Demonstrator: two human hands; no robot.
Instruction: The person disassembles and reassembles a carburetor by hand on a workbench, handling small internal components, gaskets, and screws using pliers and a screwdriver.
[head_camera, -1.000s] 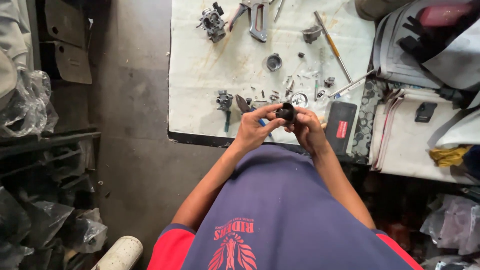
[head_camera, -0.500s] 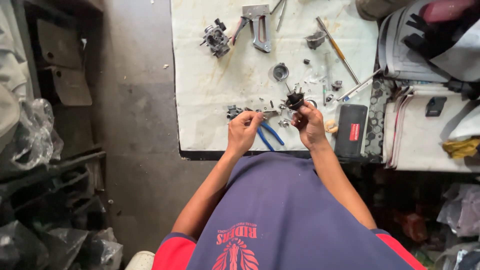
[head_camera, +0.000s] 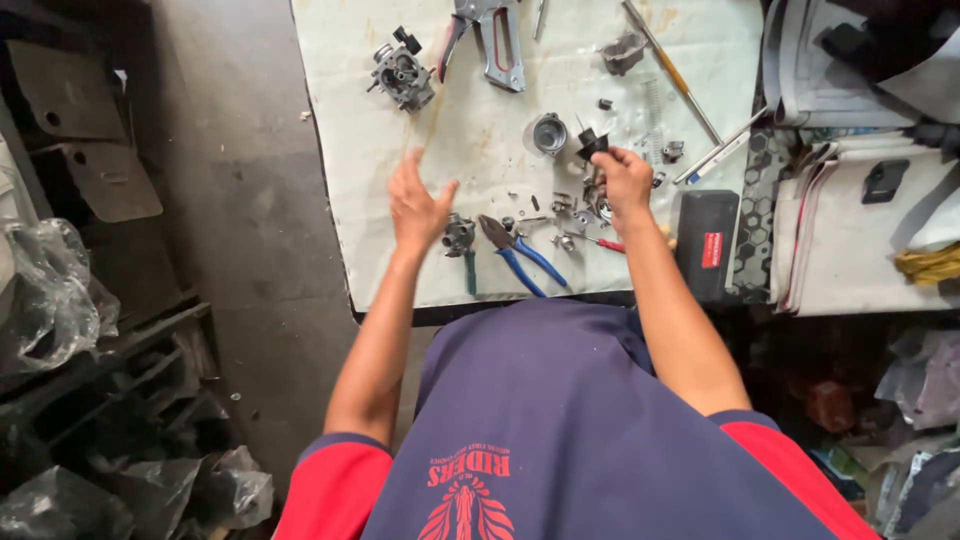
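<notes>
My right hand (head_camera: 624, 178) pinches a small black part (head_camera: 591, 141) with thin pins, held just above the white cloth (head_camera: 480, 130) on the bench. My left hand (head_camera: 415, 208) hovers open over the cloth, fingers spread, holding nothing. Close to it lie a small metal piece (head_camera: 460, 236) and blue-handled pliers (head_camera: 520, 255). A metal cup (head_camera: 548, 133) sits just left of the black part. A grey carburettor body (head_camera: 403, 72) rests farther up to the left.
Several small screws and bits (head_camera: 565, 210) lie under my right hand. A black box (head_camera: 706, 243) sits right of it. A riveting tool (head_camera: 495, 40), long rods (head_camera: 672, 70) and stacked papers (head_camera: 860, 220) are around. Dark shelves with plastic bags (head_camera: 50, 300) stand to the left.
My hands have come apart: the left let go and swung out to the left, open. The right carried the black part up and away over the cloth.
</notes>
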